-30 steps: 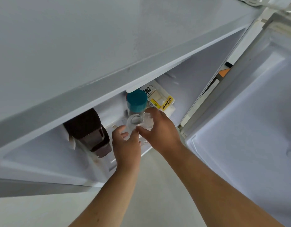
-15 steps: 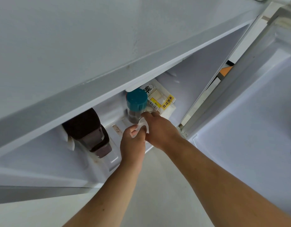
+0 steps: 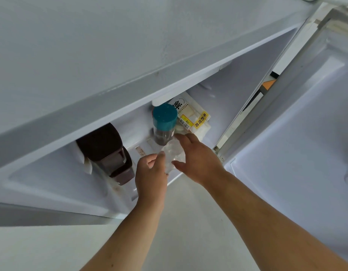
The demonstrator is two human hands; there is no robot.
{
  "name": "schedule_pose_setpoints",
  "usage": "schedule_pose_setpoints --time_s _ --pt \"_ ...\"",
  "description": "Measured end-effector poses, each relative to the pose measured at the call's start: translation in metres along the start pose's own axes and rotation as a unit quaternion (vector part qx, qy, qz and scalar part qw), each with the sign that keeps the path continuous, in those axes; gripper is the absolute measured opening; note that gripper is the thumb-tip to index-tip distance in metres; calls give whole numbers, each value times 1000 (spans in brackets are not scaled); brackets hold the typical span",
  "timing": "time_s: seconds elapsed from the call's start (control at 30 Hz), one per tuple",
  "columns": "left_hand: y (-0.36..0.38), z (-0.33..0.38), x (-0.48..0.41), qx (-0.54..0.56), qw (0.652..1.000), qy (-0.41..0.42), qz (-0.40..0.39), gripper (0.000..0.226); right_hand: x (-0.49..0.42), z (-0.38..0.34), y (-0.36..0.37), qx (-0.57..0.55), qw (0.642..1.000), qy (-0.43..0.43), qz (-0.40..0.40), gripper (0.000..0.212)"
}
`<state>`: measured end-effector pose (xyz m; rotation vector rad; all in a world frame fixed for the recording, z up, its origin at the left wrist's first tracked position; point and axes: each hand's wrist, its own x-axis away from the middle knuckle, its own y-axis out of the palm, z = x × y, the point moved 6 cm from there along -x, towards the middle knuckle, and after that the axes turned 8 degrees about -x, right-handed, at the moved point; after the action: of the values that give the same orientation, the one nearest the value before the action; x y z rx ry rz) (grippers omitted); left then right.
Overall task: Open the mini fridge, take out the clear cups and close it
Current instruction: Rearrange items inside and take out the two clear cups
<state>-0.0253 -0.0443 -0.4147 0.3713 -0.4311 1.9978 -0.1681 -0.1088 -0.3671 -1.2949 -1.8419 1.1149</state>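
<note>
White fridge (image 3: 237, 90) interior fills the view from above, with the door (image 3: 306, 118) swung open to the right and pale floor (image 3: 188, 222) below. One clear cup (image 3: 172, 156) is at the front edge of the compartment, tilted, gripped between both hands. Left hand (image 3: 150, 176) pinches its near side with thumb and fingers; right hand (image 3: 198, 159) wraps its far side, fingers curled around it. Whether it is a single cup or a nested stack cannot be determined; it appears empty. Just behind the cup stands one clear bottle (image 3: 163, 124) with a teal cap, holding dark contents at its base. Behind that bottle lies one white packet (image 3: 190, 114) with a yellow label. Well to the left stands one dark brown bottle (image 3: 106, 151), contents not visible.
</note>
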Motion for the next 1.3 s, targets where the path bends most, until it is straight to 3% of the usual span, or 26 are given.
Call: schedule_pose_setpoints --time_s 0.07,0.17,0.23,0.43,0.53,0.8,0.9,1.03,1.3 --pt "-12 5 8 25 999 -4 27 14 4 -12 -12 8 999 -13 35 74" --pt "-31 18 23 75 994 0 82 31 1 -48 -36 -62 991 -44 112 38" --pt "-42 29 32 113 988 4 109 41 -15 -76 -42 -140 985 -35 92 15" --pt "-55 50 39 185 973 -37 135 55 -53 -134 -32 -212 975 33 -54 44" --pt "-57 54 37 201 970 -37 135 53 -54 -144 -26 -226 969 35 -98 44" --pt "-54 62 32 175 978 -23 107 38 -52 -136 -34 -216 972 41 -83 40" --pt "-39 71 31 157 985 -8 72 38 -50 -117 -43 -282 954 70 -70 30" --pt "-16 76 31 151 988 -11 43 38 -50 -98 -59 -218 972 79 -31 36" --pt "8 74 28 163 986 -29 0 41 -49 -84 -62 -232 960 140 -69 36"
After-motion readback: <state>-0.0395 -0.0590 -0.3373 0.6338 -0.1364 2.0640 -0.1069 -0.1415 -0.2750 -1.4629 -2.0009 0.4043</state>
